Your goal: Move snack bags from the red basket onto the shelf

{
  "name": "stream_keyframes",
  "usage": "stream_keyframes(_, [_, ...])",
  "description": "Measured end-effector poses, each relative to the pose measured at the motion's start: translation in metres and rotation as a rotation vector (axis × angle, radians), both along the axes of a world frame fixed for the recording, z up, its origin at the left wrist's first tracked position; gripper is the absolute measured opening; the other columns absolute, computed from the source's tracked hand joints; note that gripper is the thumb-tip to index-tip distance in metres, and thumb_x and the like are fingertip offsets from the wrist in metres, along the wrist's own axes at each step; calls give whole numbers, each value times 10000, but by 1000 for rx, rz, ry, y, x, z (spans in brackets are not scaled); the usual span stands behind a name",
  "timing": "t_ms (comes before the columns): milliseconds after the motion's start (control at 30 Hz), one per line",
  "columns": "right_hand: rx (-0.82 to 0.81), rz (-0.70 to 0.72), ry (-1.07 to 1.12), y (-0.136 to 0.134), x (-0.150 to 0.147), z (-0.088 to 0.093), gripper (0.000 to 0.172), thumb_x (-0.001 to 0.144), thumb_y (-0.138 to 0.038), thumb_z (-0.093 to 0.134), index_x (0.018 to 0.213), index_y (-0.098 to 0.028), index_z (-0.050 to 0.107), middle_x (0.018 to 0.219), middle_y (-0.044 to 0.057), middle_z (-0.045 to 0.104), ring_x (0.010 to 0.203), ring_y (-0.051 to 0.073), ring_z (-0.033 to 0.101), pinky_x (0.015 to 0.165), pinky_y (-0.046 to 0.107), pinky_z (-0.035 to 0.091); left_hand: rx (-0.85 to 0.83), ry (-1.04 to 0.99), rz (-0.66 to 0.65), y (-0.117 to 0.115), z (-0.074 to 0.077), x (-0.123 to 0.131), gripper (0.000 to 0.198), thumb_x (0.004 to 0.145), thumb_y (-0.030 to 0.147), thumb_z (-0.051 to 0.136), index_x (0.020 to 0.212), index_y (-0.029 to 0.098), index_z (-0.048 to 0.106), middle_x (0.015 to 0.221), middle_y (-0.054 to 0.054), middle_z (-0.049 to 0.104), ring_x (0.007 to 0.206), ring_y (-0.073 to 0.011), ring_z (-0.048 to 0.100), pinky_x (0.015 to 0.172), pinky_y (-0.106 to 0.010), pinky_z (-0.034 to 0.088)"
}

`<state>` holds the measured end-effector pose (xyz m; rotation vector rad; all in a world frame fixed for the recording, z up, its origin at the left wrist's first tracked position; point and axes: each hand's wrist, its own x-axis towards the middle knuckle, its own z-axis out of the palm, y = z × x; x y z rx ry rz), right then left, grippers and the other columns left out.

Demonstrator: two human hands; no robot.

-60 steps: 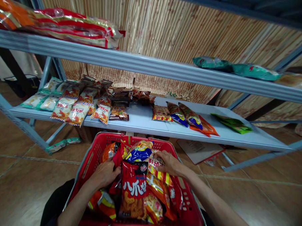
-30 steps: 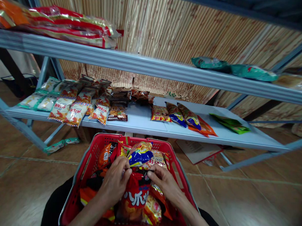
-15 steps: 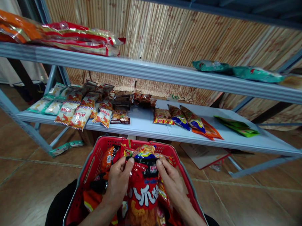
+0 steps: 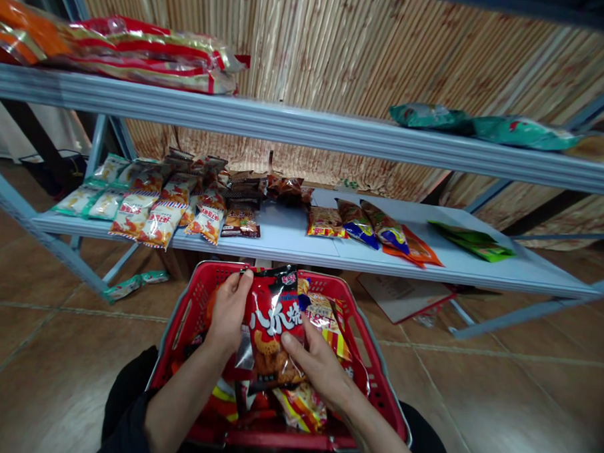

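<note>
A red and black snack bag [image 4: 272, 319] with large white characters is held upright over the red shopping basket [image 4: 277, 440]. My left hand [image 4: 229, 310] pinches its upper left corner between thumb and fingers. Lower on the other side, my right hand [image 4: 321, 364] grips the bag, thumb on its front and fingers behind. Beneath and around it the basket holds several more packets, among them a yellow and red packet [image 4: 301, 407]. Part of the basket's contents is hidden by the bag and my forearms.
Ahead stands a blue-grey shelf rack. Its lower shelf [image 4: 291, 238] carries rows of white and orange snack packets [image 4: 161, 222], dark blue-tipped bags [image 4: 357, 222] and a green packet [image 4: 474, 242]. Red bags [image 4: 149, 53] lie on the upper shelf. A teal packet [image 4: 125, 289] is on the floor.
The red snack bag has risen higher out of the basket. My right hand has shifted from its top corner down to its right side; my left hand still holds the top left.
</note>
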<state>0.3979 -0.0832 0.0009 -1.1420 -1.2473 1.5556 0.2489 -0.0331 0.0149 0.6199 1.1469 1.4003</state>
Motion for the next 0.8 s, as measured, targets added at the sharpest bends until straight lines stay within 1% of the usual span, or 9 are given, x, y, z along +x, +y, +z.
stream_keyframes(100, [-8, -43, 35, 5, -3, 2, 564, 765, -469, 626, 1261, -263, 452, 1186, 57, 609, 1083, 236, 568, 975, 434, 414, -45, -45, -127, -2, 3, -1, 307, 667, 433, 681, 822, 174, 622, 693, -9, 673, 558, -123, 613, 534, -222, 477])
stream_keyframes(167, [-25, -50, 58, 7, -3, 2, 597, 756, -465, 639, 1279, -265, 432, 1181, 57, 612, 1075, 230, 574, 967, 426, 424, -64, -81, -156, -3, 3, 1, 325, 634, 411, 713, 826, 164, 623, 690, -20, 680, 562, -137, 624, 550, -242, 491])
stream_keyframes(267, [-87, -31, 116, 7, -2, 2, 654, 734, -480, 655, 1301, -273, 404, 1174, 60, 616, 1082, 229, 577, 945, 421, 443, -73, -143, -108, -1, 1, 4, 337, 607, 416, 726, 785, 156, 605, 642, -12, 672, 566, -153, 633, 572, -268, 503])
stream_keyframes(400, [-143, 13, 176, 3, 0, -2, 754, 663, -447, 728, 1312, -271, 388, 1213, 67, 596, 1129, 224, 551, 972, 412, 421, -80, -167, -14, 4, -2, 6, 354, 613, 462, 710, 737, 159, 576, 562, 15, 634, 590, -167, 642, 593, -286, 509])
stream_keyframes(467, [-146, 5, 187, 1, -1, -6, 757, 639, -420, 752, 1297, -270, 408, 1220, 68, 594, 1122, 226, 557, 977, 412, 415, -82, -158, -16, 7, -3, 5, 374, 631, 499, 688, 734, 160, 570, 576, 7, 636, 631, -180, 651, 620, -304, 514])
stream_keyframes(567, [-97, -60, 190, 0, -4, -8, 705, 662, -414, 735, 1281, -267, 430, 1198, 70, 610, 1090, 237, 578, 964, 431, 424, -27, -37, -46, 7, -5, 2, 367, 693, 493, 643, 850, 164, 595, 770, -40, 680, 784, -193, 655, 730, -326, 508])
stream_keyframes(633, [-38, -129, 168, 2, -5, -7, 666, 698, -417, 703, 1285, -267, 425, 1194, 62, 612, 1087, 232, 577, 972, 432, 417, 53, 125, 16, 1, -8, 0, 381, 734, 445, 625, 1000, 176, 580, 975, -75, 662, 930, -195, 624, 839, -334, 474])
stream_keyframes(733, [41, -213, 85, 8, -5, -3, 602, 767, -411, 633, 1304, -270, 402, 1220, 44, 594, 1110, 210, 559, 1000, 418, 395, 160, 337, 114, -18, -11, 0, 411, 785, 384, 587, 1146, 197, 525, 1183, -104, 570, 1097, -206, 541, 953, -350, 405])
stream_keyframes(800, [104, -231, 1, 11, -5, -2, 586, 806, -401, 583, 1334, -266, 367, 1263, 48, 560, 1140, 204, 535, 1012, 416, 384, 215, 422, 64, -35, -12, 3, 386, 801, 360, 572, 1158, 217, 535, 1251, -95, 526, 1173, -220, 484, 1007, -362, 358])
